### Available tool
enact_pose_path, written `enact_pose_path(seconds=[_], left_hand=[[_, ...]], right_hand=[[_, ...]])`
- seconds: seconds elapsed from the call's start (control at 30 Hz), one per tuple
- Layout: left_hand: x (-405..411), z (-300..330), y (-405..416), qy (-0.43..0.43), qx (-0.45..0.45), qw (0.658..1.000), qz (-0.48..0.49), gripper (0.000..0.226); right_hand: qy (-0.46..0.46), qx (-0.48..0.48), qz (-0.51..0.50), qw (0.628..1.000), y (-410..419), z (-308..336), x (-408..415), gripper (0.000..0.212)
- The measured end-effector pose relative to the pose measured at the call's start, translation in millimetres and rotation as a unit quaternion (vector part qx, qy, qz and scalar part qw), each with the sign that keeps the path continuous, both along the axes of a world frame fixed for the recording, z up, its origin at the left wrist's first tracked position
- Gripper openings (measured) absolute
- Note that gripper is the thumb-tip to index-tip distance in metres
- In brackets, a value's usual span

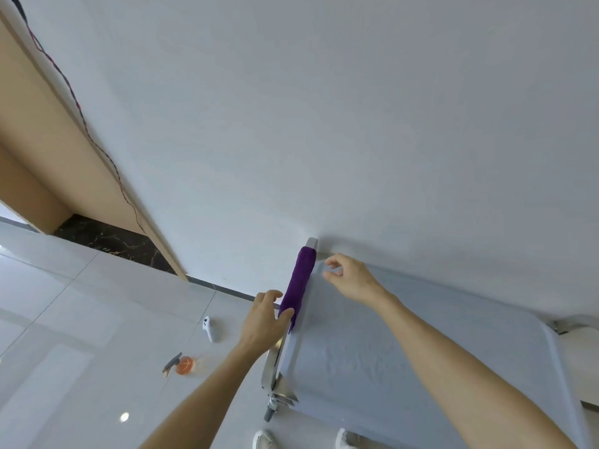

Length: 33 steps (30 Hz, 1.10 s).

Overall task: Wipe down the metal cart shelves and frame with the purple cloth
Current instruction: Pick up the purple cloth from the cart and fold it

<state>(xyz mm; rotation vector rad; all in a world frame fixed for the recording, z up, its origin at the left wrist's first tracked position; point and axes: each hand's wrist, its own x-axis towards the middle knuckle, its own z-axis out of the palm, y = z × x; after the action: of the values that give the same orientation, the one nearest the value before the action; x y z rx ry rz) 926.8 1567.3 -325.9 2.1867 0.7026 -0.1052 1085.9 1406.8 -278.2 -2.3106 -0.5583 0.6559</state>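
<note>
Along the cart's (389, 351) left rail lay the cloth (299, 283), purple, rolled lengthwise and draped over the metal edge, reaching from near the far corner post down to the left hand (264, 319). Gripped at its near end by that hand, thumb on the cloth's top side, other fingers (270, 294) curled at the outer side of the rail. Hovered just right of the cloth's far end: the right hand (351, 280), over the top shelf, fingers loosely curled and holding nothing, thumb and forefinger narrowly apart. Stood against a white wall (324, 108), the cart's top shelf pale grey, a caster (270, 413) visible below the near left corner. On the glossy tiled floor (81, 319), left of the cart, lay a spray bottle (184, 366) with orange liquid and, beyond it, a small white controller (208, 328). Below the cart's near edge showed two white shoes (264, 440).
</note>
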Motion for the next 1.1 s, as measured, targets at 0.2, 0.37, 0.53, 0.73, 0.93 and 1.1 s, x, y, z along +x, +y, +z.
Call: enact_pose_path(seconds=[0.2,0.37,0.53,0.73,0.93,1.1], left_hand=[[19.8,-11.0,-18.0,0.025,-0.011,0.998,0.051,0.033],[27.1,-15.8,-24.4,0.020,-0.002,0.994,0.110,0.021],[27.1,-21.5,-26.2,-0.001,-0.015,0.989,0.150,0.018],[16.5,-22.5,-33.0,-0.035,-0.021,0.979,0.200,0.017],[9.9,-17.7,-33.5,-0.049,-0.023,0.979,0.196,0.009],[5.1,3.6,-20.8,-0.103,-0.060,0.977,0.177,0.004]], right_hand=[[0.026,-0.004,-0.013,1.000,27.1,-13.3,40.5,0.031],[0.044,-0.009,0.002,0.999,61.6,-23.5,61.9,0.030],[0.009,-0.064,0.028,0.998,73.7,-34.2,63.3,0.019],[-0.010,-0.077,0.038,0.996,63.4,-32.1,67.7,0.013],[0.038,0.034,0.024,0.998,39.4,-19.7,66.2,0.007],[0.061,0.124,0.001,0.990,6.3,7.3,63.8,0.007]])
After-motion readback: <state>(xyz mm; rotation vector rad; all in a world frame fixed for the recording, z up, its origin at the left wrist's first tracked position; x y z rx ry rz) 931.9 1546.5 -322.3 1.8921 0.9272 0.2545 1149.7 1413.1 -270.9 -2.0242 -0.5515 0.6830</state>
